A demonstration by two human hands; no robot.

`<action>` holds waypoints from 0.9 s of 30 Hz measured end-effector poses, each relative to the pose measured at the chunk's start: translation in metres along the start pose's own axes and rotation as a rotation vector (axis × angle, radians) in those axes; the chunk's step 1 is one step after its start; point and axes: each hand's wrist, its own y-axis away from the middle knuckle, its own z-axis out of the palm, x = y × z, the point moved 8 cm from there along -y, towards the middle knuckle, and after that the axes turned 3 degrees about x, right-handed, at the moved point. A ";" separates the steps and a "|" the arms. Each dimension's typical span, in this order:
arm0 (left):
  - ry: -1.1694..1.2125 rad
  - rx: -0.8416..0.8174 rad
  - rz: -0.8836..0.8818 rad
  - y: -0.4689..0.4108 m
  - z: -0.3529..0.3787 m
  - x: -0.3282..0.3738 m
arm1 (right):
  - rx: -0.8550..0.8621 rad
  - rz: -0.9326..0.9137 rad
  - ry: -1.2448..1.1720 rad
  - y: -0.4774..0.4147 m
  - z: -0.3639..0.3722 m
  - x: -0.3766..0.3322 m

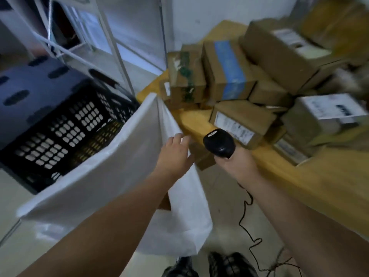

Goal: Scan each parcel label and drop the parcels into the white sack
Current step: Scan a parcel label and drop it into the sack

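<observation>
The white sack (pixel 111 176) hangs open against the corner of the wooden table (pixel 299 176). My left hand (pixel 175 154) is over the sack's right edge, palm down with fingers apart. A small brown parcel (pixel 202 159) is just beside its thumb, below the table edge; whether they touch is unclear. My right hand (pixel 235 162) grips a black barcode scanner (pixel 219 143), whose head is next to a labelled parcel (pixel 239 120). A brown parcel corner (pixel 164 202) shows inside the sack under my left forearm. Many more parcels are heaped on the table, among them a blue-taped box (pixel 229 72).
A black perforated plastic crate (pixel 60 126) stands left of the sack. White metal shelf posts (pixel 119 47) rise behind it. The scanner's black cable (pixel 249 216) trails down to the floor by my shoes (pixel 219 264). The view is motion-blurred at the right.
</observation>
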 end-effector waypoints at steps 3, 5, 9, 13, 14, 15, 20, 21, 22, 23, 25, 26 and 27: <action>0.042 0.041 0.067 -0.021 -0.024 0.048 | 0.095 0.000 -0.041 0.000 -0.056 0.007; 0.074 0.046 0.101 -0.034 -0.031 0.079 | 0.160 -0.001 -0.081 0.001 -0.092 0.013; 0.147 0.078 0.178 -0.059 -0.040 0.146 | 0.298 0.006 -0.142 0.004 -0.157 0.030; 0.272 0.039 0.190 -0.079 -0.032 0.214 | 0.391 0.036 -0.243 0.008 -0.223 0.061; 0.321 0.014 0.166 -0.083 -0.026 0.228 | 0.405 0.057 -0.293 0.007 -0.238 0.071; 0.379 -0.016 0.126 -0.087 -0.019 0.239 | 0.432 0.079 -0.344 0.005 -0.254 0.081; 0.646 -0.088 -0.224 -0.101 0.020 0.264 | 0.398 0.134 -0.508 -0.014 -0.300 0.112; 0.657 -0.098 -0.280 -0.103 0.027 0.263 | 0.357 0.129 -0.512 -0.020 -0.300 0.114; 0.653 -0.110 -0.327 -0.104 0.033 0.261 | 0.314 0.118 -0.514 -0.023 -0.299 0.113; 0.647 -0.119 -0.362 -0.105 0.039 0.258 | 0.289 0.112 -0.504 -0.027 -0.298 0.114; 0.658 -0.118 -0.376 -0.104 0.047 0.255 | 0.266 0.101 -0.488 -0.034 -0.294 0.116; 0.675 -0.117 -0.368 -0.104 0.048 0.256 | 0.266 0.095 -0.491 -0.036 -0.292 0.116; 0.700 -0.118 -0.367 -0.103 0.050 0.256 | 0.283 0.079 -0.480 -0.037 -0.293 0.117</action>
